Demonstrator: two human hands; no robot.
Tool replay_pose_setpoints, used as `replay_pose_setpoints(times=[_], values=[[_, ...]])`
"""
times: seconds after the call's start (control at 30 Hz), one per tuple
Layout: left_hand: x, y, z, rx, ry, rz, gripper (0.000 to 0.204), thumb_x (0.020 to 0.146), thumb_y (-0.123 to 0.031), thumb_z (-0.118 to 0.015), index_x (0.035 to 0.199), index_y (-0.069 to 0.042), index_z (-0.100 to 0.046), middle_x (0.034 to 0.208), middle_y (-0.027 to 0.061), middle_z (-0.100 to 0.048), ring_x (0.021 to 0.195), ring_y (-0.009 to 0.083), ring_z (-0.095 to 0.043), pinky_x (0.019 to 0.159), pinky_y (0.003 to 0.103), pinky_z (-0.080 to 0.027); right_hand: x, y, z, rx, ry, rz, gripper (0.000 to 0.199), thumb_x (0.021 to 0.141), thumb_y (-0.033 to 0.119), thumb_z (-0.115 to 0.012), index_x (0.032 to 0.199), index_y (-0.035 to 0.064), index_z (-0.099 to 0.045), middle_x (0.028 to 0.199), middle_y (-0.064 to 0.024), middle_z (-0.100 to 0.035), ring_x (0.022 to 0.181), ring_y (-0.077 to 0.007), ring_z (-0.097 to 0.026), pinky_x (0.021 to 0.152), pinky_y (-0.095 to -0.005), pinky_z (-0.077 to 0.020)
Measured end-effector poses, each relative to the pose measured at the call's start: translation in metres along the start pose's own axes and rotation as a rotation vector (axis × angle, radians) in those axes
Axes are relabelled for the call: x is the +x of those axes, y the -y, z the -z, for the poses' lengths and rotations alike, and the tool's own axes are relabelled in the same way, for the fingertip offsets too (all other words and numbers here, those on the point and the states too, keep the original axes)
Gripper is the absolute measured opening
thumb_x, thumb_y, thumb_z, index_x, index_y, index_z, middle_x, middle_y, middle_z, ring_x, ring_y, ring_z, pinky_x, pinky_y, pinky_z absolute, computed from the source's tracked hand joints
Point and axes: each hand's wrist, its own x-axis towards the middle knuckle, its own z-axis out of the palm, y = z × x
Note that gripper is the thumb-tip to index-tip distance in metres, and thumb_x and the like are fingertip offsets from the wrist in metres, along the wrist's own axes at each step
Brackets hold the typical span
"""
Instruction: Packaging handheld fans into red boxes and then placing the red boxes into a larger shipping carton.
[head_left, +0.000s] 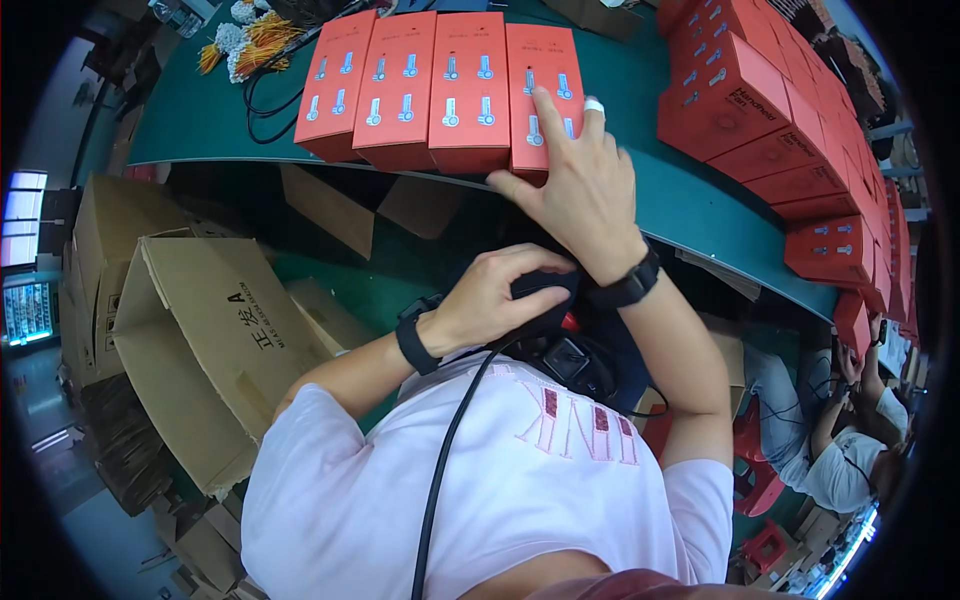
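A row of several red cartons, printed with small blue handheld fans, stands side by side at the near edge of the green table. Over the rightmost carton of that row reaches my right hand, its fingers apart and the forefinger laid along the printed face; whether it presses on the carton I cannot tell. White wrapping covers one of its fingertips. My left hand hovers in front of my body with thumb and fingers apart and nothing visible between them. Each wrist wears a black band.
More red cartons are stacked along the green table to the right. At the left stands an open brown cardboard box. White and orange bundles and black cable lie at the far left. A co-worker sits at the right.
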Motion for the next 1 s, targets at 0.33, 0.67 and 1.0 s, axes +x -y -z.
replay_pose_setpoints(times=[0.33, 0.67, 1.0], values=[[0.037, -0.032, 0.007, 0.362, -0.237, -0.468, 0.103, 0.064, -0.028, -0.092, 0.149, -0.002, -0.038, 0.138, 0.0211, -0.050, 0.125, 0.0369, -0.052, 0.107, 0.048, -0.040, -0.035, -0.124, 0.072, 1.190, -0.011, -0.479, 0.046, 0.097, 0.037, -0.054, 0.124, 0.0007, -0.063, 0.104, -0.0062, -0.070, 0.086, -0.0136, -0.069, 0.069, -0.0280, -0.0567], [0.160, -0.048, -0.083, 0.537, -0.376, -0.955, 0.102, 0.056, -0.030, -0.093, 0.142, -0.010, -0.044, 0.126, 0.0113, -0.058, 0.116, 0.0334, -0.057, 0.102, 0.055, -0.042, -0.083, -0.160, 0.144, 0.735, 0.052, -0.478, 0.062, 0.097, 0.057, -0.052, 0.116, -0.0002, -0.069, 0.087, -0.0046, -0.067, 0.077, -0.0131, -0.061, 0.062, -0.0256, -0.0482], [0.173, -0.059, -0.099, 0.381, -0.154, -0.662, 0.085, 0.064, -0.026, -0.094, 0.134, -0.007, -0.049, 0.114, 0.0144, -0.066, 0.099, 0.0270, -0.067, 0.086, 0.036, -0.055, -0.110, -0.164, 0.168, 0.515, 0.059, -0.264, 0.051, 0.089, 0.014, -0.071, 0.138, 0.0044, -0.058, 0.123, -0.0095, -0.065, 0.115, -0.0189, -0.060, 0.101, -0.0348, -0.0467]])
